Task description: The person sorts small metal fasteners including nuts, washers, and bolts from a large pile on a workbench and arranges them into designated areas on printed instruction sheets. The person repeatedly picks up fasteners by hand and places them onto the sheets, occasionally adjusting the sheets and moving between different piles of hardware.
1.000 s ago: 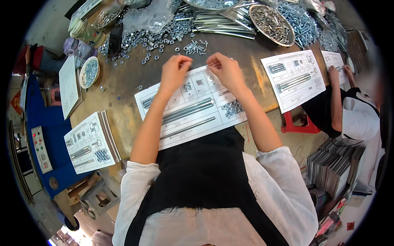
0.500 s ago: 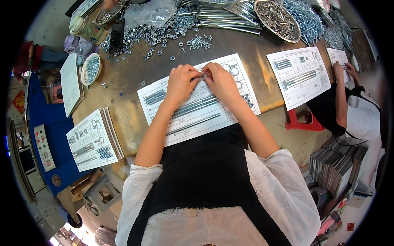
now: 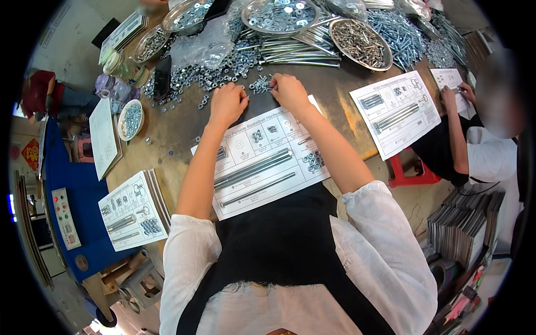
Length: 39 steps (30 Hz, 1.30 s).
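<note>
A white printed sheet (image 3: 262, 167) lies on the brown table in front of me, with long metal rods (image 3: 254, 170) and a cluster of nuts (image 3: 314, 161) laid on it. Both hands reach past its far edge. My left hand (image 3: 226, 103) rests knuckles up with the fingers curled, beside scattered nuts (image 3: 204, 102). My right hand (image 3: 287, 89) has its fingertips at a small heap of screws (image 3: 259, 84). The curled fingers of both hands hide whatever is in them.
Round metal trays of washers (image 3: 279, 14) and screws (image 3: 357, 36), long rods (image 3: 298, 50) and a spread of nuts fill the far side. A black phone (image 3: 162, 75) lies there. A stack of printed sheets (image 3: 131, 209) sits at my left. At the right, another person's hands (image 3: 455, 95) work over a second sheet (image 3: 396, 111).
Both my hands have left the top of the printed sheet and moved away from me to the small heap of screws and loose nuts beyond it.
</note>
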{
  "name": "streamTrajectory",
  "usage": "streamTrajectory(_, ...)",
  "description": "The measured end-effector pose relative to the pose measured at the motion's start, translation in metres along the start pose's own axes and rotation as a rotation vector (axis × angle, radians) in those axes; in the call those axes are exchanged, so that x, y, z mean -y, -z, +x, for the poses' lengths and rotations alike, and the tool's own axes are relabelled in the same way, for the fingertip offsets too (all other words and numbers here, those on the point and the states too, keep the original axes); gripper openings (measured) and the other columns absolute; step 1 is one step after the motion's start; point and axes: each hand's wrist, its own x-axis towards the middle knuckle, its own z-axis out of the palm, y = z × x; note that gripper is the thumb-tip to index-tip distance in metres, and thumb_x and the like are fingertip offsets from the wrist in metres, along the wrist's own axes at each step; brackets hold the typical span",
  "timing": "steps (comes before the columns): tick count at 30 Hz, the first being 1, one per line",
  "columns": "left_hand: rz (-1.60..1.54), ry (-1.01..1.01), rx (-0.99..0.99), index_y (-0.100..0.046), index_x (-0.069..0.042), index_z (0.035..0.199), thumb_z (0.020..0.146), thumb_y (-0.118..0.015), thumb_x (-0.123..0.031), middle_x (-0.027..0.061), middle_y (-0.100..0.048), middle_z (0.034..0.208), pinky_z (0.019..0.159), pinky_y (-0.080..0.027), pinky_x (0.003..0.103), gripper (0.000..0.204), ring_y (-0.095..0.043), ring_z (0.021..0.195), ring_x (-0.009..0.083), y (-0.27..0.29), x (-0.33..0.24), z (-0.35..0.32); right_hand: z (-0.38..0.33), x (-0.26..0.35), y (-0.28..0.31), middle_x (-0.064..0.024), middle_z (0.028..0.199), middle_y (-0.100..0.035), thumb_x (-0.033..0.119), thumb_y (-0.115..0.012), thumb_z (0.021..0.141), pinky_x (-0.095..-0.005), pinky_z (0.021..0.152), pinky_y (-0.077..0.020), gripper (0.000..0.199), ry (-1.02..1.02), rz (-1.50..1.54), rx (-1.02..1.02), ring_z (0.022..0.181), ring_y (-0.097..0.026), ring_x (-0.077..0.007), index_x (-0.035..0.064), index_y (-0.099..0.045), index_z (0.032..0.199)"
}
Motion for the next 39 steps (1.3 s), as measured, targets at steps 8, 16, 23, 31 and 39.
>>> streamTrajectory(8, -0.081, -0.191, -0.120, -0.067, -0.012, 0.082, 0.077, -0.079, -0.020, 0.0025, -0.057, 0.084, 0.078, -0.039, 0.036, 0.015, -0.056, 0.085, 0.0207, 0.002, -0.078, -0.080, -0.015, 0.010, -0.004, -0.0136, 0.092, -0.066, 0.009, -0.064, 0.082, -0.0444, 0.076, -0.0545, 0.008, 0.096, -0.085, -0.131, 0.086, -0.067, -0.0347, 0.0076, -0.067, 0.089)
streamTrajectory(16, -0.071, -0.214, -0.150, -0.066, -0.014, 0.085, 0.078, -0.079, -0.020, 0.0015, -0.055, 0.088, 0.077, -0.038, 0.035, 0.016, -0.055, 0.085, 0.0202, -0.011, -0.074, -0.083, -0.075, 0.026, 0.034, -0.0104, 0.085, -0.066, 0.011, -0.069, 0.083, -0.0411, 0.069, -0.0539, 0.007, 0.000, 0.263, -0.029, 0.079, -0.067, -0.0311, 0.0077, -0.068, 0.090)
streamTrajectory(23, -0.148, -0.176, -0.230, -0.071, -0.014, 0.091, 0.080, -0.078, -0.021, 0.0010, -0.058, 0.092, 0.076, -0.039, 0.035, 0.015, -0.057, 0.081, 0.0203, -0.009, -0.072, -0.089, -0.125, 0.039, 0.027, -0.0064, 0.088, -0.065, 0.012, -0.065, 0.087, -0.0399, 0.067, -0.0548, 0.004, 0.107, -0.023, 0.027, 0.079, -0.067, -0.0287, 0.0097, -0.066, 0.090)
streamTrajectory(31, -0.264, 0.152, -0.246, -0.071, -0.012, 0.096, 0.085, -0.073, -0.014, 0.0026, -0.060, 0.096, 0.076, -0.041, 0.037, 0.011, -0.057, 0.085, 0.0223, 0.022, -0.041, -0.135, -0.115, 0.041, 0.026, -0.0057, 0.088, -0.065, 0.013, -0.068, 0.085, -0.0395, 0.066, -0.0542, 0.008, 0.080, 0.025, 0.076, 0.080, -0.067, -0.0276, 0.0100, -0.064, 0.091)
streamTrajectory(39, -0.321, 0.239, -0.364, -0.070, -0.007, 0.095, 0.089, -0.070, -0.010, 0.0051, -0.061, 0.095, 0.076, -0.042, 0.033, 0.007, -0.058, 0.079, 0.0208, 0.041, -0.024, -0.192, -0.066, 0.044, 0.042, -0.0105, 0.092, -0.066, 0.014, -0.069, 0.088, -0.0414, 0.075, -0.0531, 0.011, 0.112, 0.283, -0.137, 0.084, -0.066, -0.0326, 0.0081, -0.067, 0.096)
